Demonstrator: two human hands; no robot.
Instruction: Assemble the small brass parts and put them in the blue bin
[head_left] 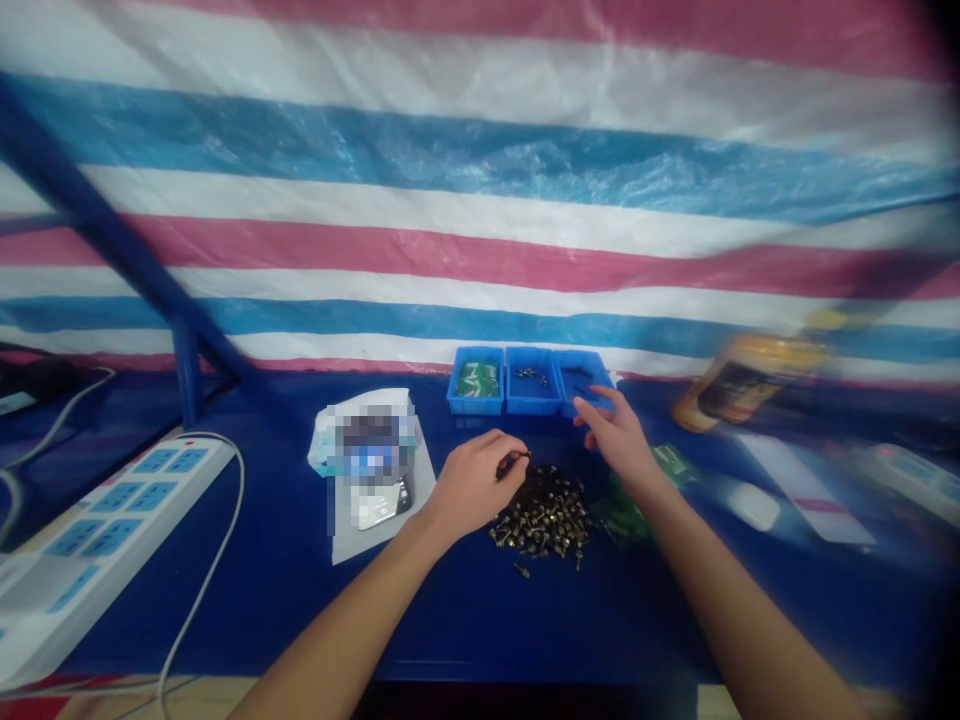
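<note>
My left hand (480, 482) is closed in a pinch above the left side of a pile of small brass-and-dark metal parts (547, 520). A tiny dark metal part (523, 456) shows at its fingertips; its exact kind is too small to tell. My right hand (619, 440) has its fingers apart at the front of the right blue bin (581, 405), with nothing visible in them. Small dark pieces lie in that bin. The middle blue bin (532, 405) holds a few small metal parts, and the left blue bin (475, 406) holds green-and-white packets.
Left of the pile lie a soft pack (326, 445) and a phone-like device (386, 505) on white paper. A power strip (142, 510) with a cable is farther left. Green packaging (626, 515), a white rounded object (752, 506) and a bottle (739, 385) are at right.
</note>
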